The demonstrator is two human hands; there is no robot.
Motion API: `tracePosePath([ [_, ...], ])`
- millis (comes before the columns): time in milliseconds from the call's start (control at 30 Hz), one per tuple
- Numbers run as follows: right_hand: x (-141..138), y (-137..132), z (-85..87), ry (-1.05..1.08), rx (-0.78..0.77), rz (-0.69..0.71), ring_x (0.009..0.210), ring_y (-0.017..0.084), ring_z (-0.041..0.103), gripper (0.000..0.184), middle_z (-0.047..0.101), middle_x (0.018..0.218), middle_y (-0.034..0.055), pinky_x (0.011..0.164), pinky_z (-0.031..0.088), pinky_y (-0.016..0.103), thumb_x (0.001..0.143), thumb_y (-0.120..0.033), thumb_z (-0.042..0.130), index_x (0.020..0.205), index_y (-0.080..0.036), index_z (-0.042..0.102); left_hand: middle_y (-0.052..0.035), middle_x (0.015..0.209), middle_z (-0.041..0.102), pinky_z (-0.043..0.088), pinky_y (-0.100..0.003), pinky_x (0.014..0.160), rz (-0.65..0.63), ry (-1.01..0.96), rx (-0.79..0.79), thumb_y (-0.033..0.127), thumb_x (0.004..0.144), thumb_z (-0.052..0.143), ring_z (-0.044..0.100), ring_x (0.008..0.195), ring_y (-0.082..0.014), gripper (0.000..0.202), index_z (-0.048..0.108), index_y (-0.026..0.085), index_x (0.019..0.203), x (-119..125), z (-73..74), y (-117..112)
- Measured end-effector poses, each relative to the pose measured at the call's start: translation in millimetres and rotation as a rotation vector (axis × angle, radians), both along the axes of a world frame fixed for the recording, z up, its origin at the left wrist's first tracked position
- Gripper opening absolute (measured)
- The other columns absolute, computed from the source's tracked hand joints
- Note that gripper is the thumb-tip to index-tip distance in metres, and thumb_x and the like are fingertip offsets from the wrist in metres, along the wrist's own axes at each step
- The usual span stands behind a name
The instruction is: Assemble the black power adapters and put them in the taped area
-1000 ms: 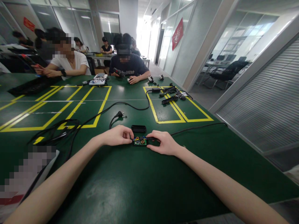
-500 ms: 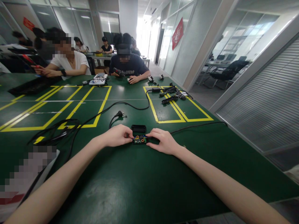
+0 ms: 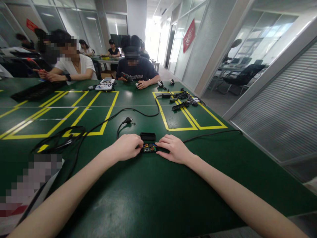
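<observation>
**Desk:** What sits between the two hands?

**Photographer:** A small circuit board [image 3: 149,148], flat on the green surface [image 3: 153,198], towards its near edge; the left hand [image 3: 127,147] has its grip pinched together on the board's left end; the right hand [image 3: 174,149] lies over the right end.

**Desk:** Is the right grip clamped?

**Photographer:** Cannot tell; the fingers cover that end and hide what is beneath them; the parts on the board are too small to make out.

**Desk:** And around it?

**Photographer:** A black cover [image 3: 148,136] lies just beyond the board, apart from both hands; a plug [image 3: 128,121] rests farther back, its cable [image 3: 118,129] curling towards the left hand; a blurred patch [image 3: 29,185] at lower left hides whatever lies there; both forearms are cut off at the bottom edge.
</observation>
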State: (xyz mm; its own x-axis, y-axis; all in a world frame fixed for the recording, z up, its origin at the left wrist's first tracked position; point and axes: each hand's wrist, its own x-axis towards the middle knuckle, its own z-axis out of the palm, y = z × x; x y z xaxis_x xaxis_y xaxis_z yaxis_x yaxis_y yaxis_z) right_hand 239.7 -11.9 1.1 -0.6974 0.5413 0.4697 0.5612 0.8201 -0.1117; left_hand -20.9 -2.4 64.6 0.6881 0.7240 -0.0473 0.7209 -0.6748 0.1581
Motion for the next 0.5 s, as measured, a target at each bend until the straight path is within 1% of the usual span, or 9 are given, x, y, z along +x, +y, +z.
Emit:
tracePosePath([
  [67, 0, 0, 1.4, -0.028, 0.005, 0.002, 0.088, 0.024, 0.064, 0.025, 0.073, 0.099, 0.0109, 0.075, 0.051, 0.039, 0.100, -0.038, 0.063, 0.113, -0.019, 0.073, -0.0094, 0.093, 0.075, 0.053, -0.033, 0.077, -0.005, 0.038, 0.015, 0.018, 0.085, 0.056, 0.070, 0.088, -0.0252, 0.020, 0.075, 0.020, 0.081, 2, 0.6, -2],
  [133, 0, 0, 2.7, -0.053, 0.012, 0.002, 0.089, 0.024, 0.064, 0.026, 0.074, 0.100, 0.0110, 0.076, 0.051, 0.039, 0.100, -0.038, 0.062, 0.113, -0.019, 0.073, -0.0101, 0.098, 0.075, 0.054, -0.035, 0.078, -0.009, 0.055, 0.033, 0.020, 0.087, 0.056, 0.070, 0.090, -0.0261, 0.020, 0.074, 0.019, 0.080, 4, 1.1, -4],
  [233, 0, 0, 3.8, -0.070, 0.026, 0.009, 0.088, 0.024, 0.064, 0.027, 0.074, 0.100, 0.0110, 0.076, 0.051, 0.038, 0.101, -0.038, 0.061, 0.114, -0.017, 0.073, -0.0108, 0.113, 0.071, 0.056, -0.037, 0.085, -0.002, -0.009, 0.063, 0.030, 0.088, 0.061, 0.070, 0.096, -0.0268, 0.019, 0.072, 0.018, 0.077, 6, -1.4, -5],
  [300, 0, 0, 4.0, -0.063, 0.036, 0.011, 0.087, 0.024, 0.064, 0.027, 0.074, 0.099, 0.0111, 0.075, 0.052, 0.038, 0.101, -0.037, 0.061, 0.114, -0.017, 0.073, -0.0112, 0.120, 0.069, 0.056, -0.040, 0.093, 0.015, -0.081, 0.079, 0.035, 0.088, 0.062, 0.069, 0.102, -0.0275, 0.021, 0.070, 0.018, 0.077, 7, -6.5, -4],
  [367, 0, -1, 3.5, -0.053, 0.041, 0.006, 0.087, 0.025, 0.064, 0.027, 0.074, 0.098, 0.0112, 0.075, 0.052, 0.039, 0.101, -0.037, 0.061, 0.114, -0.016, 0.073, -0.0142, 0.135, 0.062, 0.053, -0.044, 0.101, 0.040, -0.165, 0.101, 0.043, 0.088, 0.066, 0.065, 0.117, -0.0314, 0.025, 0.072, 0.018, 0.091, 6, -14.0, -1],
  [400, 0, -1, 3.2, -0.049, 0.038, 0.002, 0.087, 0.025, 0.064, 0.026, 0.074, 0.099, 0.0114, 0.076, 0.052, 0.039, 0.101, -0.037, 0.062, 0.113, -0.016, 0.072, -0.0176, 0.147, 0.055, 0.051, -0.047, 0.106, 0.066, -0.189, 0.109, 0.049, 0.085, 0.071, 0.061, 0.127, -0.0351, 0.036, 0.071, 0.017, 0.103, 5, -18.2, 0],
  [433, -1, -1, 2.7, -0.048, 0.033, -0.002, 0.088, 0.025, 0.065, 0.025, 0.074, 0.099, 0.0117, 0.076, 0.053, 0.039, 0.100, -0.036, 0.062, 0.113, -0.016, 0.072, -0.0201, 0.157, 0.045, 0.047, -0.050, 0.111, 0.083, -0.190, 0.099, 0.055, 0.081, 0.075, 0.053, 0.137, -0.0386, 0.054, 0.068, 0.017, 0.119, 3, -22.3, 2],
  [467, -1, -2, 2.2, -0.046, 0.026, -0.004, 0.089, 0.026, 0.065, 0.025, 0.074, 0.100, 0.0121, 0.077, 0.053, 0.040, 0.100, -0.035, 0.063, 0.113, -0.016, 0.072, -0.0211, 0.164, 0.035, 0.043, -0.053, 0.115, 0.087, -0.178, 0.078, 0.059, 0.077, 0.077, 0.046, 0.144, -0.0409, 0.071, 0.061, 0.018, 0.134, 2, -26.3, 4],
  [500, -1, -2, 1.6, -0.041, 0.016, -0.004, 0.091, 0.026, 0.065, 0.024, 0.073, 0.102, 0.0125, 0.078, 0.054, 0.040, 0.099, -0.034, 0.063, 0.113, -0.016, 0.071, -0.0208, 0.167, 0.031, 0.040, -0.055, 0.117, 0.086, -0.164, 0.054, 0.061, 0.077, 0.078, 0.040, 0.149, -0.0413, 0.083, 0.053, 0.021, 0.144, 1, -29.8, 7],
])
